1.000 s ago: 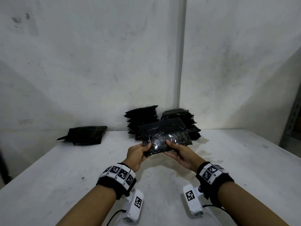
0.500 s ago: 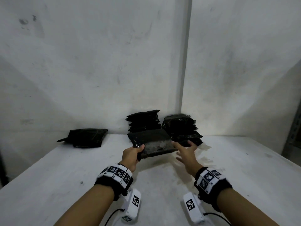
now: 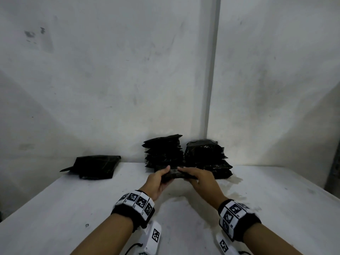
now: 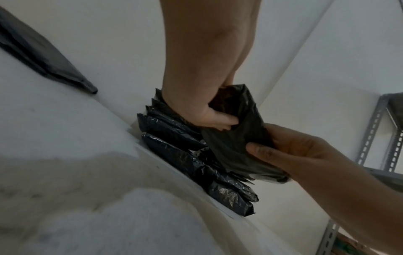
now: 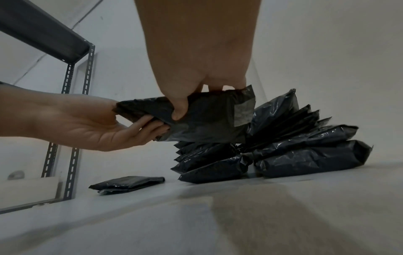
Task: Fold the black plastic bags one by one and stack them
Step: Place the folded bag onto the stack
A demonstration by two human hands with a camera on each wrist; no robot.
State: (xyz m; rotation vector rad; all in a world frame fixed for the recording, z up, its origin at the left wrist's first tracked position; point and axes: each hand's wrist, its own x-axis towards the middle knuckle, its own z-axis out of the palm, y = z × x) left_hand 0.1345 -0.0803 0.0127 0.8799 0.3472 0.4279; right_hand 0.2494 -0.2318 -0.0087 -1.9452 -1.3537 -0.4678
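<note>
A second earlier both hands held one black bag opened flat and tilted up; half a second earlier only the left hand (image 3: pixel 159 179) pinched it while the right hand (image 3: pixel 200 178) hovered clear with fingers spread. At this moment the held bag (image 3: pixel 175 175) was doubled over into a narrower packet, and both hands gripped it above the table (image 3: pixel 55 208). In the left wrist view the left hand (image 4: pixel 209 110) had its fingers curled round one end; in the right wrist view the right hand (image 5: pixel 196 82) pinched the other end, thumb (image 5: pixel 180 110) pressed on the near face. Judgement: one fold was made on this bag; placement was still outstanding.

Count, from the head view:
- One bag in hand, at the centre of the table, just in front of the piles.
- Two piles of packed black bags at 12 o'clock against the wall: the left pile (image 3: pixel 162 151) and the right pile (image 3: pixel 207 159), side by side. Layers per pile could not be counted reliably.
- One low folded stack (image 3: pixel 95 167) at 10 o'clock, well apart from the piles; its number of bags could not be told.
</note>
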